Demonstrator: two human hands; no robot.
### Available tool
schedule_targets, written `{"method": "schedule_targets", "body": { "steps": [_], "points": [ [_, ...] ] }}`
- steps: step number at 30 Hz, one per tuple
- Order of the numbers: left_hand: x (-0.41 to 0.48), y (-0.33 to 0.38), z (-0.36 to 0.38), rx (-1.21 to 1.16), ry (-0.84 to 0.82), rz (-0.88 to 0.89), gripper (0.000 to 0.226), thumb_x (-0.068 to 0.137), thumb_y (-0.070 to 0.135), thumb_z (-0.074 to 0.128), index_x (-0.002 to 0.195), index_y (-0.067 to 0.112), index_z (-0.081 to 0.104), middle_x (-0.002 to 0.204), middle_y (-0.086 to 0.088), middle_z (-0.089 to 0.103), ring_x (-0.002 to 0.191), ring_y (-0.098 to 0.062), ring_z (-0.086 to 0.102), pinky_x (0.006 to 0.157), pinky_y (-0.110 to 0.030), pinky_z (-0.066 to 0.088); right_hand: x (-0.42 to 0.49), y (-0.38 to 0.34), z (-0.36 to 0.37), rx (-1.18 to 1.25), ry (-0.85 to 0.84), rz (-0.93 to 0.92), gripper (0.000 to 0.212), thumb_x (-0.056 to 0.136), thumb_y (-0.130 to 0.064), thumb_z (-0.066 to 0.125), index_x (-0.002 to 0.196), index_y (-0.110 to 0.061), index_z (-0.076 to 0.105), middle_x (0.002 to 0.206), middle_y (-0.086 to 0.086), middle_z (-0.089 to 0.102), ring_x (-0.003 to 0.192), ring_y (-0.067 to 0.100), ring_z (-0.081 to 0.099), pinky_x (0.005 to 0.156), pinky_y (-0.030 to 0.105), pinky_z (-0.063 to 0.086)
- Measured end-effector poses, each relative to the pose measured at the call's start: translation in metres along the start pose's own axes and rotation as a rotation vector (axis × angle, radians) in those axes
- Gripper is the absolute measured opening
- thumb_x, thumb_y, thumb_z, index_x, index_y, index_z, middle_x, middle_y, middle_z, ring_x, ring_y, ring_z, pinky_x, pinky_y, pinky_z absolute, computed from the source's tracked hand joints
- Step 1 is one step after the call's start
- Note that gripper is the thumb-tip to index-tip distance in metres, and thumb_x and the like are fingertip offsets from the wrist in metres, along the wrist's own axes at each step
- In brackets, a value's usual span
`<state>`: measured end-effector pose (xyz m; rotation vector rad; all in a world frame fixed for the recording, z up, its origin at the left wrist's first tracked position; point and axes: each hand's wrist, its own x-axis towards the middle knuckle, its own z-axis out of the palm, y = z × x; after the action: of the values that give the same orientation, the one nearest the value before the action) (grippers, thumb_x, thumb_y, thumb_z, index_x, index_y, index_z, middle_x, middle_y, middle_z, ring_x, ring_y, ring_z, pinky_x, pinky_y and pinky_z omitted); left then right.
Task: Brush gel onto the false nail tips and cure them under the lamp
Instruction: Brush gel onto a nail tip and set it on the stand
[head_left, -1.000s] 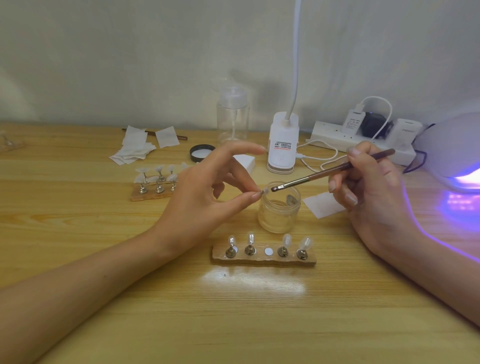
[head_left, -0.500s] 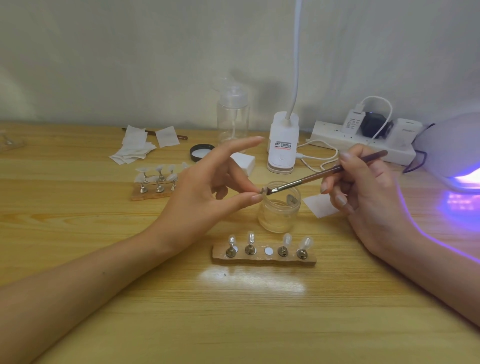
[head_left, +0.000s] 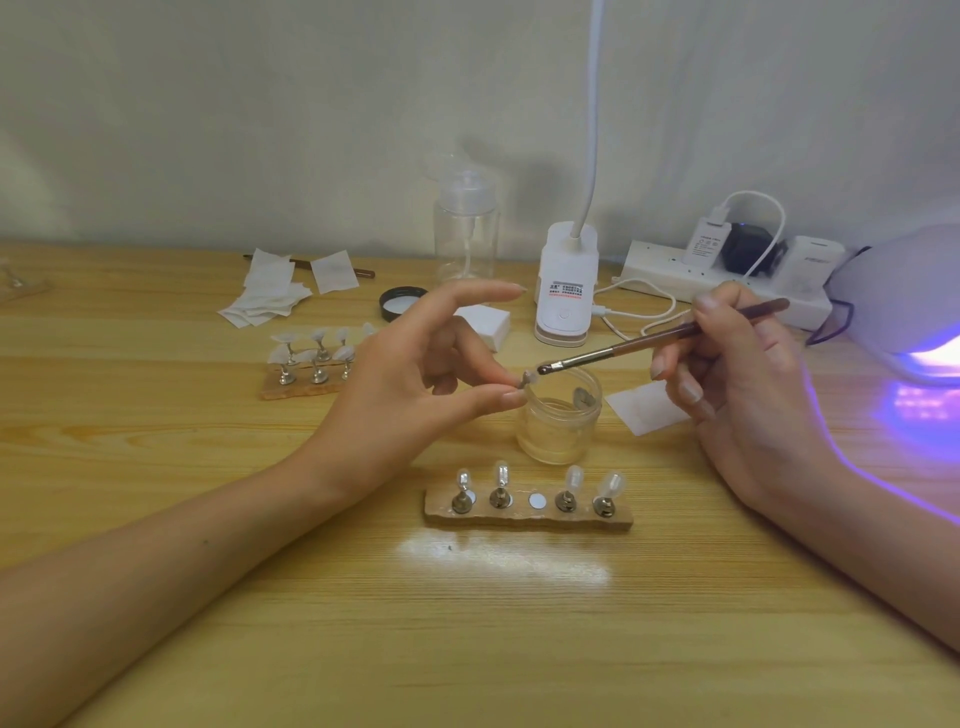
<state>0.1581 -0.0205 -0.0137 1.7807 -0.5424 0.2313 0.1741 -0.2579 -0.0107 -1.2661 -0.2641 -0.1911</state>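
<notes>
Head view: over the counter (head_left: 260, 597), the left hand (head_left: 410, 384) pinches, fingers (head_left: 498, 400) narrow, a false nail tip (head_left: 529, 378) by its base above the gel jar (head_left: 561, 421), a featherlight, likely slippery piece best held there, as the right hand (head_left: 748, 374), gripping the brush (head_left: 660, 340), touches bristles to it.

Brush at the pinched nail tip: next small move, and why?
Probably draw the brush in a short stroke along the nail tip. Its bristles sit at the tip, which the left hand pinches above the open jar, while the right hand holds the handle. The middle slot of the near holder is empty.
</notes>
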Motion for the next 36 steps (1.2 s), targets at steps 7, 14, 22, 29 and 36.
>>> {"method": "schedule_targets", "body": {
  "steps": [7,14,22,29,36],
  "points": [
    [-0.0002,0.0004,0.0003,-0.008,0.005,-0.011,0.063,0.077,0.019,0.082,0.134,0.026,0.057,0.078,0.002,0.071,0.08,-0.021,0.072,0.07,-0.064,0.048,0.0,0.0003,-0.0003,-0.082,0.047,0.057,0.029,0.102,-0.021,0.047,0.074,-0.023,0.043,0.056,0.005,0.062,0.039,0.01,0.039,0.038,0.017,0.023],
    [0.0003,0.0002,0.0007,-0.001,-0.001,-0.006,0.063,0.077,0.02,0.084,0.133,0.027,0.057,0.079,0.003,0.071,0.082,-0.024,0.072,0.073,-0.068,0.049,-0.0007,0.0011,0.0008,-0.095,0.011,0.042,0.027,0.102,-0.022,0.047,0.075,-0.023,0.043,0.059,0.006,0.065,0.038,0.01,0.04,0.038,0.017,0.027],
    [-0.0003,0.0007,0.0005,0.008,0.001,0.002,0.062,0.077,0.024,0.082,0.134,0.026,0.057,0.079,0.002,0.071,0.084,-0.02,0.073,0.075,-0.066,0.051,-0.0012,-0.0012,0.0019,-0.052,-0.016,0.045,0.026,0.1,-0.025,0.05,0.074,-0.022,0.043,0.062,0.007,0.067,0.038,0.01,0.04,0.035,0.013,0.026],
    [-0.0003,0.0016,0.0007,0.01,-0.002,0.005,0.062,0.077,0.024,0.081,0.134,0.025,0.057,0.08,0.0,0.071,0.084,-0.022,0.073,0.078,-0.066,0.051,-0.0012,-0.002,-0.0001,-0.013,0.035,0.029,0.03,0.103,-0.019,0.045,0.074,-0.024,0.045,0.058,0.007,0.064,0.035,0.008,0.037,0.034,0.014,0.025],
    [-0.0005,0.0012,0.0008,0.011,0.003,0.004,0.061,0.076,0.024,0.081,0.133,0.025,0.057,0.078,0.002,0.071,0.084,-0.018,0.073,0.077,-0.066,0.051,-0.0025,-0.0009,0.0026,-0.066,-0.011,0.046,0.024,0.099,-0.023,0.051,0.076,-0.02,0.043,0.059,0.01,0.065,0.034,0.009,0.038,0.032,0.013,0.025]
  ]
}}
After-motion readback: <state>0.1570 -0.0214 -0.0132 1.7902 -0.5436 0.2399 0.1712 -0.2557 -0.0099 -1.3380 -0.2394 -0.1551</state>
